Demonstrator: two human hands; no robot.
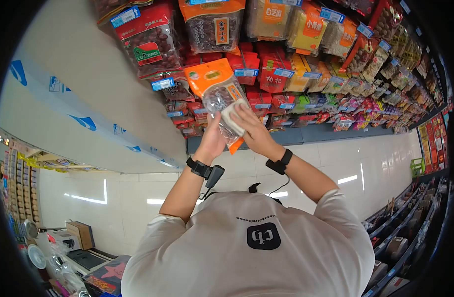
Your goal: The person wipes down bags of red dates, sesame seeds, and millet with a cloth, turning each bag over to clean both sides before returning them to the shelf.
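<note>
Pale tile floor (pixel 331 159) shone below shop shelves (pixel 311 133). Orange-topped packet (pixel 216 94) was before them, left hand (pixel 211 140) clamped on its lower edge, right hand (pixel 255 129) gripping white cloth (pixel 231 120) against its front.

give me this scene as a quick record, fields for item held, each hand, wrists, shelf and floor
item held: clear bag with an orange top, dark contents, tilted
left hand: grips the bag's lower left side
right hand: lies over a white cloth against the bag's front
wrists: a black band on the left, another black band on the right
shelf: rows of packaged goods with blue-and-white price labels
floor: pale, shiny tiles
</note>
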